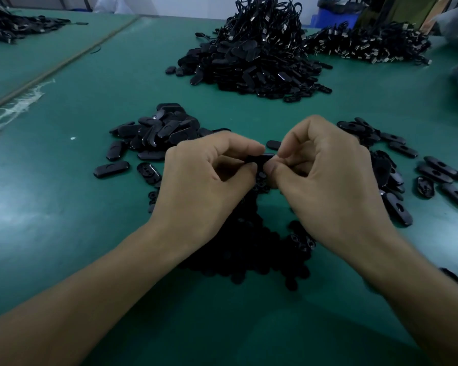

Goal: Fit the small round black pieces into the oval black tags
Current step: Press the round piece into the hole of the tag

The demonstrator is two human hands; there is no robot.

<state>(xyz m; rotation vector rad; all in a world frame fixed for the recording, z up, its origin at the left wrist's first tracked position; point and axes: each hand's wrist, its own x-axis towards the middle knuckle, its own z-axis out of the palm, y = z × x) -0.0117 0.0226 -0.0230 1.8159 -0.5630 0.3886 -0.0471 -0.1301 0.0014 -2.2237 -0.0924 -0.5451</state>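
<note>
A: Where is the work sitting right now?
B: Just above the far edge of the heap of round pieces (249, 249), both hands are meeting. The left hand (209, 178) is pinching one end of an oval tag (262, 157), and the right hand (325, 167) is curling its thumb and fingers onto the other end.
A: Is a round piece going in?
B: I'm judging so — the fingertips (257, 149) are hiding it, so I cannot tell whether it is seated.
A: And the other tags?
B: Smooth-faced tags (156, 130) are lying beyond the heap to its left; tags showing holes (398, 178) are lying to its right.
A: What is the next move asking for?
B: Probably a firm, square press, then setting the tag aside — without tilting the piece.
</note>
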